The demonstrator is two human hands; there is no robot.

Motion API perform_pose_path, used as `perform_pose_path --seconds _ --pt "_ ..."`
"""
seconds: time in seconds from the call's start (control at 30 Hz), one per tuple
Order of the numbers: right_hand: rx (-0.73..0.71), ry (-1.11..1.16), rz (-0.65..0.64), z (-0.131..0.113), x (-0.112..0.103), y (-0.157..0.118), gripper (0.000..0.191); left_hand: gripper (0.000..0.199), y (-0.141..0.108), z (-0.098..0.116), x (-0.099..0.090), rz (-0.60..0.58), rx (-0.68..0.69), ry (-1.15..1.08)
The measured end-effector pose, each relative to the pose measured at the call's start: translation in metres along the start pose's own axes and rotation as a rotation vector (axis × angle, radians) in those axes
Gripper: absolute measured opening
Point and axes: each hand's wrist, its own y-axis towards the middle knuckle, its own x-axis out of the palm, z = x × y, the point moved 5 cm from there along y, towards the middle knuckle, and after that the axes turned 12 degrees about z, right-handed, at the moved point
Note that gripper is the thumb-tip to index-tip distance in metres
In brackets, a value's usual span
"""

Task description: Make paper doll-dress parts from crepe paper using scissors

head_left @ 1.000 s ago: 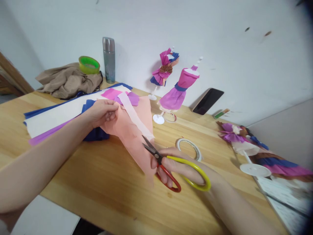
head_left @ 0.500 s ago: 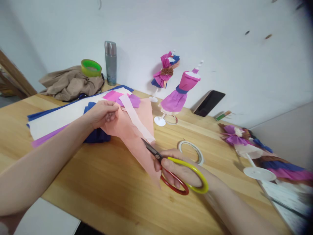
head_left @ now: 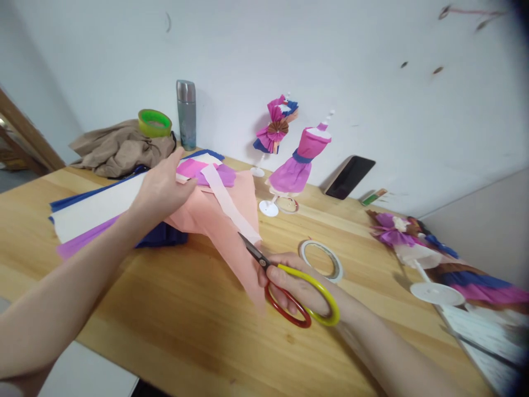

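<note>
My right hand [head_left: 291, 281] grips scissors [head_left: 253, 252] with one yellow and one red handle loop; their dark blades look closed and point up-left. The tail of a peach sheet of crepe paper [head_left: 215, 223] runs down close to these fingers; whether they pinch it I cannot tell. My left hand [head_left: 163, 184] is open, fingers stretched out over the left part of the peach sheet. A pale pink strip [head_left: 229, 204] lies across that sheet. Purple paper [head_left: 223, 175], white paper [head_left: 97, 207] and blue paper [head_left: 161, 237] are stacked around and beneath my left hand.
Two small dress forms [head_left: 303, 160] [head_left: 275, 129] in paper dresses stand by the wall. A tape roll [head_left: 321, 260] lies right of the scissors. Behind are a phone [head_left: 350, 176], a thermos [head_left: 187, 116], a green tape roll [head_left: 154, 122] on brown cloth [head_left: 119, 146]. Another dress form [head_left: 436, 292] lies right.
My left hand has let go of the peach paper's edge, moved slightly left and up, and opened its fingers. My right hand still holds the scissors in nearly the same place.
</note>
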Motion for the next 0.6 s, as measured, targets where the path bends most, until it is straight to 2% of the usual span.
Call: perform_pose_path --seconds 0.03,0.1,0.17,0.23,0.3,0.4,0.5,0.6 --pt "0.0 0.003 -0.004 0.0 0.001 0.0 0.055 0.053 -0.002 0.007 -0.004 0.065 0.129 0.058" --pt "0.008 0.001 -0.001 -0.001 0.002 0.0 0.055 0.037 -0.011 0.021 -0.001 0.043 0.377 0.071" --pt "0.016 -0.008 0.004 -0.001 0.002 -0.001 0.054 0.026 -0.023 0.032 0.008 -0.103 0.594 -0.01" --pt "0.027 -0.023 -0.005 0.0 0.001 -0.002 0.052 0.025 -0.036 0.038 0.018 -0.272 0.738 -0.124" --pt "0.042 -0.041 -0.026 0.002 0.002 -0.002 0.051 0.027 -0.045 0.038 0.028 -0.423 0.772 -0.206" --pt "0.08 -0.055 -0.038 0.004 0.003 -0.003 0.05 0.025 -0.055 0.033 0.042 -0.626 0.709 -0.242" --pt "0.115 -0.07 -0.016 0.004 0.004 -0.003 0.052 0.021 -0.06 0.032 0.048 -0.737 0.642 -0.272" --pt "0.12 -0.084 -0.025 0.004 0.006 -0.003 0.052 0.012 -0.063 0.035 0.051 -0.79 0.637 -0.298"
